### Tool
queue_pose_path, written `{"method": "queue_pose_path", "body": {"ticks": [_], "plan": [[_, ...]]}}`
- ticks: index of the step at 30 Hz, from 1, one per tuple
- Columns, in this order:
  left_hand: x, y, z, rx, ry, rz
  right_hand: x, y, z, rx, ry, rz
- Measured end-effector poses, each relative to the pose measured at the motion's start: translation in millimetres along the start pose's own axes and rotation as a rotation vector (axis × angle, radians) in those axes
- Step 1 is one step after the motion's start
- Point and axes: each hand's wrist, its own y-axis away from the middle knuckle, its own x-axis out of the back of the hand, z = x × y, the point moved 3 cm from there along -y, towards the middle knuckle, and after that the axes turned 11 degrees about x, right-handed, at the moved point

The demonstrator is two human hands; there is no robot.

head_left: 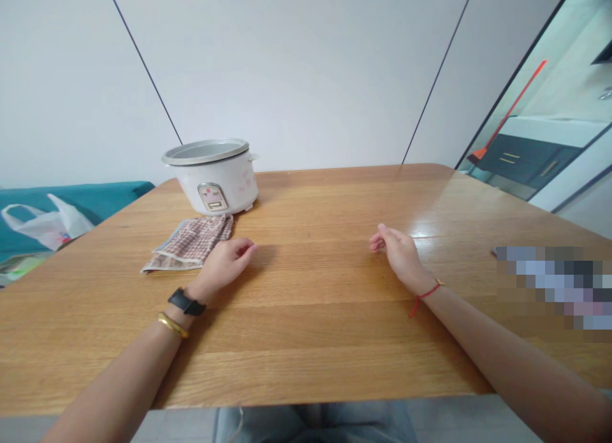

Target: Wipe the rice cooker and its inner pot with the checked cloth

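My left hand [228, 263] is loosely closed above the wooden table [306, 341], its fingers curled, and I see nothing in it. Just beside it, partly behind the hand, lies a folded brown-and-white checked cloth [189, 240] with a pale edge. Behind the cloth stands a white rice cooker [220, 187] without a lid, its grey rim facing up and its front panel toward me. Across the table, my right hand [400, 255] is also closed, thumb against curled fingers, with nothing visible in it. A wide gap of bare wood separates the hands.
A pixelated object [559, 283] lies at the table's right side. To the left, a white plastic bag [50, 221] rests on a teal sofa [115, 197]. A pale wall [306, 79] rises behind the table. An orange-handled broom [514, 111] leans beyond a doorway at right.
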Motion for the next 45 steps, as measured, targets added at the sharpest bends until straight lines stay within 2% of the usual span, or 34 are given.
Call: {"method": "queue_pose_path", "body": {"ticks": [45], "plan": [[-1.4,0.7,7.1,0.006,0.009,-0.066,-2.5,1.0,0.5,0.029,0.031,-0.060]]}}
